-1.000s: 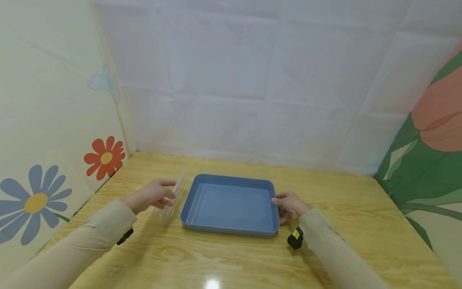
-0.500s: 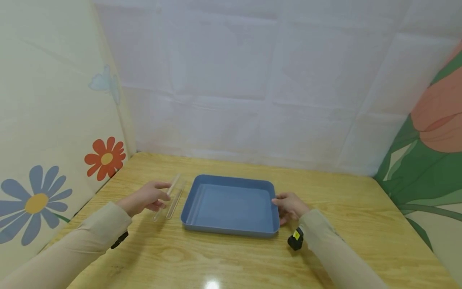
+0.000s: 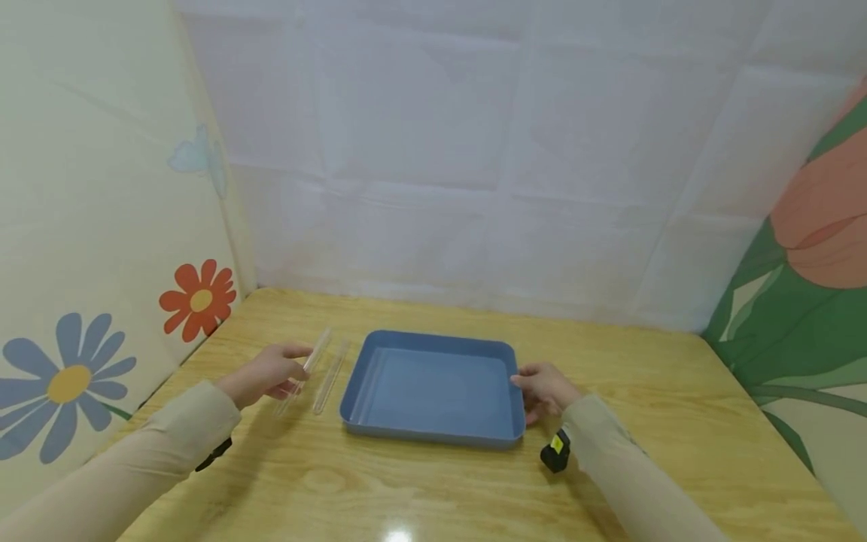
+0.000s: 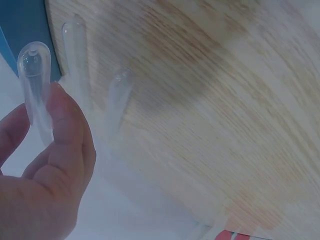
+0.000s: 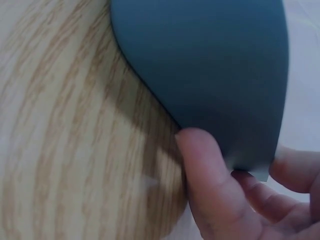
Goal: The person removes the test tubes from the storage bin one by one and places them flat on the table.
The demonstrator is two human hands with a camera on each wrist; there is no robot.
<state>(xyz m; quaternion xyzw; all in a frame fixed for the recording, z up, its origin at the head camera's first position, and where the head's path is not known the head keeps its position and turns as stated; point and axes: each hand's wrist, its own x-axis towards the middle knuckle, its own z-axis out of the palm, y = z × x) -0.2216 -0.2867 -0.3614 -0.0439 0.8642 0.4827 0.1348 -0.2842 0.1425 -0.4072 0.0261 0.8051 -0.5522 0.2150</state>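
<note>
In the head view my left hand pinches a clear test tube between thumb and fingers, to the left of a shallow blue tray. The left wrist view shows the rounded end of this held tube sticking out past the fingertips. Other clear tubes lie on the table between hand and tray; one more tube lies slightly apart from them. My right hand grips the tray's right wall, with fingers against its outer side and one digit at the rim.
A wood-grain table carries everything. White sheeting rises behind it, and flower-printed cloth stands at the left and right sides. Black wrist cameras hang below both sleeves.
My left hand has drawn leftward with its tube, away from the tray, so the tubes left on the table show more separately. The right hand and tray have stayed put.
</note>
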